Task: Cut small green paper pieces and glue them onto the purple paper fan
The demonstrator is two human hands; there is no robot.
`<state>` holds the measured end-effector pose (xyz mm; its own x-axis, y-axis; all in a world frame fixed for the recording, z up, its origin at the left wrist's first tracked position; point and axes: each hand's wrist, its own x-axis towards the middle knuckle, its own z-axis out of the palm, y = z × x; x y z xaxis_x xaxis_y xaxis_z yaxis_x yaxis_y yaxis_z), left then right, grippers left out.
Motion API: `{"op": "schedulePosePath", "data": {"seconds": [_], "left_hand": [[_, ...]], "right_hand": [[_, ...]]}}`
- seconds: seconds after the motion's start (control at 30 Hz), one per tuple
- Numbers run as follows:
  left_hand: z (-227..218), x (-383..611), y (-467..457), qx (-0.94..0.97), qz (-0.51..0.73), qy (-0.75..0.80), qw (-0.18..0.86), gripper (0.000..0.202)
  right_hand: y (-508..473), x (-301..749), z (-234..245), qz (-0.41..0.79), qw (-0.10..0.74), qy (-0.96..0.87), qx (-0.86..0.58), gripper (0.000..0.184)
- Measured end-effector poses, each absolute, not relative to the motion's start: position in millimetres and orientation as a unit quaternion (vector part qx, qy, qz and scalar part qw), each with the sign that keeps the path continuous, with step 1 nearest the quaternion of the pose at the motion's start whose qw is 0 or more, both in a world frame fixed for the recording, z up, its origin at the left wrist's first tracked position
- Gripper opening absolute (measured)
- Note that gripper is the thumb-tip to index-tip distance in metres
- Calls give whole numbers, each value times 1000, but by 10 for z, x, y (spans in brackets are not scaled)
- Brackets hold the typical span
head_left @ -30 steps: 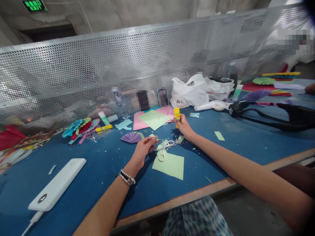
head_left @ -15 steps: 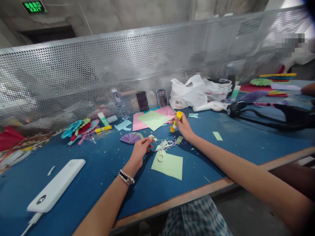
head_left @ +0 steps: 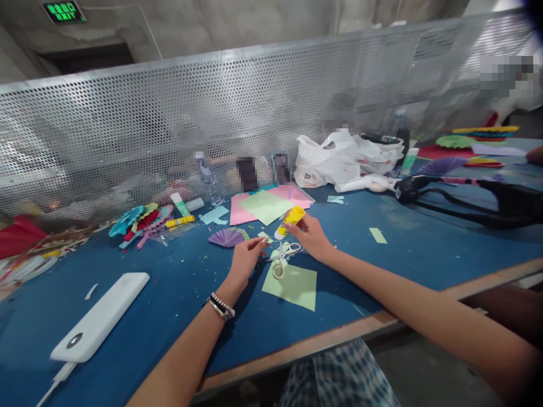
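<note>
My right hand [head_left: 311, 237] is closed around a yellow glue stick [head_left: 292, 217], tilted with its white end down toward my left fingertips. My left hand [head_left: 248, 259] pinches thumb and fingers together; what lies between them is too small to make out. Pale green scraps [head_left: 263, 235] show right by those fingertips. Just below and between the hands, open scissors [head_left: 279, 267] with cream handles rest partly on a light green paper sheet [head_left: 299, 285]. A pleated purple paper fan [head_left: 226, 237] lies left of my left hand.
Pink sheets [head_left: 240, 210] with a green sheet [head_left: 265, 204] on top lie farther back. A white power bank [head_left: 104, 316] with a cable is at left. Behind stand a water bottle [head_left: 207, 178] and white plastic bags [head_left: 326, 161], before a perforated metal screen [head_left: 148, 113]. A black strap [head_left: 449, 206] lies right.
My right hand has brought the glue stick left and slightly down, from upright to tilted, close to my left fingertips. My left hand keeps its pinch with little movement.
</note>
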<state>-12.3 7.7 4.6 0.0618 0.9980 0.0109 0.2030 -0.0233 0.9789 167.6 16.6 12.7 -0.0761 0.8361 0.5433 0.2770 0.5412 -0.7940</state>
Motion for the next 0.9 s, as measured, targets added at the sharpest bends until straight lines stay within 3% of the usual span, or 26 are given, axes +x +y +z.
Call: {"op": "schedulePosePath", "data": {"seconds": [0.33, 0.9], "left_hand": [[51, -80, 3, 562, 431, 514, 484, 37], [131, -51, -65, 397, 460, 409, 681, 31]], "right_hand": [[142, 1676, 146, 153, 448, -781, -406, 28], [154, 1715, 179, 141, 466, -771, -410, 29]]}}
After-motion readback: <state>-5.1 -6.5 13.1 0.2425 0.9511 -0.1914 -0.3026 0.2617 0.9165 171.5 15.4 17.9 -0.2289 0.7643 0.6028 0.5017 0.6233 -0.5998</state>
